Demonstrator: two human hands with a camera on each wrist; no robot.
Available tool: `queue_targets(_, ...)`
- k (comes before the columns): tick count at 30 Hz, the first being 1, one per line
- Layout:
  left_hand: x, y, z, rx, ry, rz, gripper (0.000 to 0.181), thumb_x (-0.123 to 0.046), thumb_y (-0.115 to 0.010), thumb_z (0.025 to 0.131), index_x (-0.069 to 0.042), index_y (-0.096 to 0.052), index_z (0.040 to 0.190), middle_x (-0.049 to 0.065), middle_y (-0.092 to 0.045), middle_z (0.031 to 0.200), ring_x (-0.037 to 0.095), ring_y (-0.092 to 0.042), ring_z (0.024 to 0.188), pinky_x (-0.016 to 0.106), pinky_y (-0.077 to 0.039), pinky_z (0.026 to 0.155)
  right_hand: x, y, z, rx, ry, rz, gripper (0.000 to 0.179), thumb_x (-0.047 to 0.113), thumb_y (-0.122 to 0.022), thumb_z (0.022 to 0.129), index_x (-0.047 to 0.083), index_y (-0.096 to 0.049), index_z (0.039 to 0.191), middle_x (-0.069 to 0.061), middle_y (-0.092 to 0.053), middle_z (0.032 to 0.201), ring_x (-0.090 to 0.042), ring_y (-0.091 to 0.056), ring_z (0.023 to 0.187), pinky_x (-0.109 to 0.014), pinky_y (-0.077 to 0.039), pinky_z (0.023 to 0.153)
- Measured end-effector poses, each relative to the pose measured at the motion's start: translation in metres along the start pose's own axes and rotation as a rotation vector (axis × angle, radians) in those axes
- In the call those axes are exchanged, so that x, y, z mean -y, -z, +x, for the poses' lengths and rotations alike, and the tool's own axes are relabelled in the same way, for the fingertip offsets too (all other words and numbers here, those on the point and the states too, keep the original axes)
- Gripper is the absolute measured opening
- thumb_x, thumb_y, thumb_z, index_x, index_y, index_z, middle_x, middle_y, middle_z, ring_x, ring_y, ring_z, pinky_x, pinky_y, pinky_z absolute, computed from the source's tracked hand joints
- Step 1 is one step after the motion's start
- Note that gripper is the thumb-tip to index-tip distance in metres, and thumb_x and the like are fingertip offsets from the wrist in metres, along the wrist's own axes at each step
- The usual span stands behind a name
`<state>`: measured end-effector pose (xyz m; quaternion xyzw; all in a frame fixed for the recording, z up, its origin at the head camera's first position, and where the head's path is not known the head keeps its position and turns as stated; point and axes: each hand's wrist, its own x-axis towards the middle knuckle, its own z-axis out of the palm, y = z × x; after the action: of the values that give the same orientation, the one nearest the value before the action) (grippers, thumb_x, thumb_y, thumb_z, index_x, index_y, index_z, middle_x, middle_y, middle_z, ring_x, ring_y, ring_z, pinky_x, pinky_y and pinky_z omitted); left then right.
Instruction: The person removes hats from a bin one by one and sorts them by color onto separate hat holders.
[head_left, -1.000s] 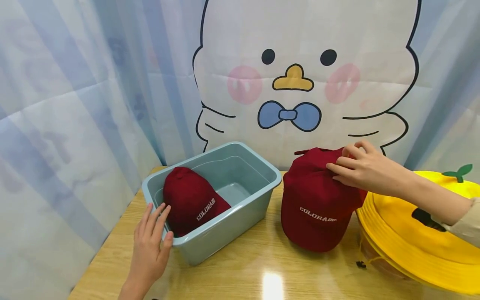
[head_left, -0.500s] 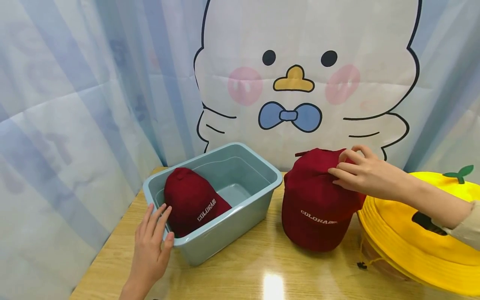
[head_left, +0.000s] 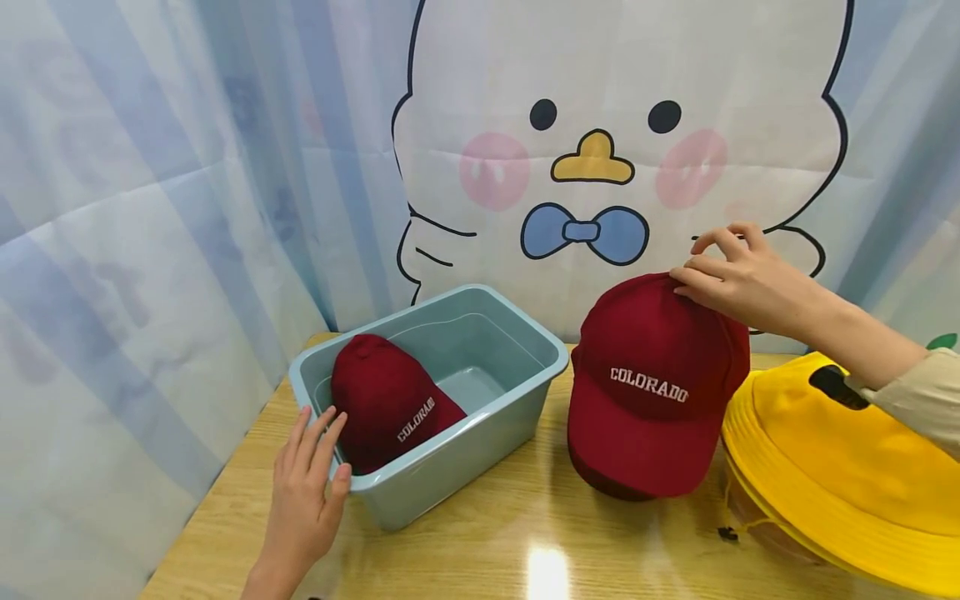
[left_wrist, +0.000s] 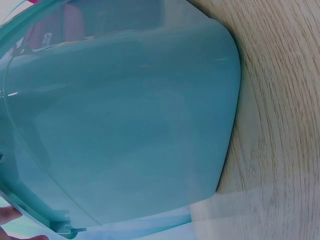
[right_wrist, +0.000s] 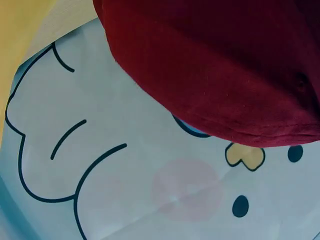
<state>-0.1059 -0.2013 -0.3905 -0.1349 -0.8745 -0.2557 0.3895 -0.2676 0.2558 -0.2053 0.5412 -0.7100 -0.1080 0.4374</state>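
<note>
W/ R hand [head_left: 738, 275] we pinch red cap [head_left: 648, 383] — bin's [head_left: 465, 454] 3 o'clock; L hand [head_left: 303, 487] — fingers apart, at bin's 8 o'clock.

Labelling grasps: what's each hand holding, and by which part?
Right hand pinches the red cap outside the bin, by the top of its crown. Left hand touches the bin's rim; no clear grip shows.

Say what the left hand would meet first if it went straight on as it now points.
Probably the maroon cap lying in the blue bin: in the head view, the left hand overlaps the bin's rim, with the cap just beyond. Depth is unclear; the rim might come first.
</note>
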Motion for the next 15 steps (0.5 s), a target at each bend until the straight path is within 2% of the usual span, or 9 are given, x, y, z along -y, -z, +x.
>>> queue_targets(5,0.000,-0.001,-0.001,0.009,0.010,-0.004,0.043,-0.027,-0.042,0.092,-0.002,-0.047,0.127,0.019,-0.046,0.128,0.035,-0.025,0.132,0.058,-0.025,0.090,0.005,-0.001,-0.006,0.052,-0.013,0.003,0.043,0.025,-0.022,0.098,0.005,-0.060,0.097,-0.011,-0.060,0.083,-0.034,-0.049,0.088,-0.052,-0.037,0.071)
queue_targets(7,0.000,-0.001,-0.001,0.008,0.010,-0.005,0.043,-0.027,-0.042,0.092,-0.003,-0.047,0.127,0.019,-0.046,0.128,0.035,-0.025,0.132,0.058,-0.024,0.091,0.012,-0.001,-0.011,0.111,0.002,0.034,0.016,0.010,-0.046,0.090,0.006,-0.059,0.099,-0.011,-0.058,0.087,-0.034,-0.047,0.090,-0.052,-0.036,0.073)
queue_targets(8,-0.001,-0.001,-0.001,0.006,0.009,-0.005,0.043,-0.028,-0.041,0.092,-0.003,-0.047,0.127,0.019,-0.046,0.128,0.035,-0.025,0.132,0.057,-0.024,0.091,0.017,-0.002,-0.013,0.131,0.017,0.057,0.017,0.003,-0.055,0.084,0.007,-0.058,0.100,-0.011,-0.057,0.089,-0.034,-0.046,0.091,-0.052,-0.035,0.073)
queue_targets(10,-0.001,-0.001,-0.001,0.002,0.006,-0.005,0.044,-0.029,-0.039,0.093,-0.002,-0.047,0.127,0.019,-0.046,0.128,0.035,-0.025,0.132,0.057,-0.024,0.092,0.025,-0.002,-0.018,0.179,0.056,0.099,0.044,-0.004,-0.072,0.064,0.007,-0.057,0.103,-0.011,-0.055,0.093,-0.034,-0.044,0.093,-0.052,-0.034,0.075)
queue_targets(12,-0.001,-0.001,-0.001,-0.005,-0.001,-0.005,0.045,-0.031,-0.039,0.093,-0.003,-0.047,0.127,0.020,-0.046,0.127,0.035,-0.026,0.132,0.057,-0.024,0.092,0.034,-0.003,-0.022,0.209,0.097,0.124,0.072,-0.006,-0.081,0.039,0.006,-0.056,0.105,-0.012,-0.055,0.095,-0.034,-0.043,0.095,-0.050,-0.033,0.076)
queue_targets(14,-0.001,-0.001,0.000,-0.012,-0.012,-0.001,0.046,-0.033,-0.037,0.094,-0.003,-0.047,0.127,0.020,-0.047,0.127,0.036,-0.027,0.131,0.058,-0.025,0.092,0.041,-0.003,-0.026,0.218,0.119,0.144,0.072,-0.006,-0.080,0.040,0.004,-0.055,0.107,-0.012,-0.055,0.096,-0.034,-0.042,0.097,-0.050,-0.033,0.077)
queue_targets(15,0.000,-0.001,0.001,-0.016,-0.019,0.000,0.046,-0.033,-0.037,0.094,-0.003,-0.048,0.127,0.020,-0.047,0.126,0.037,-0.028,0.130,0.058,-0.025,0.091,0.044,-0.003,-0.027,0.214,0.119,0.149,0.061,-0.007,-0.076,0.051,0.004,-0.055,0.107,-0.012,-0.055,0.096,-0.034,-0.042,0.097,-0.050,-0.033,0.077)
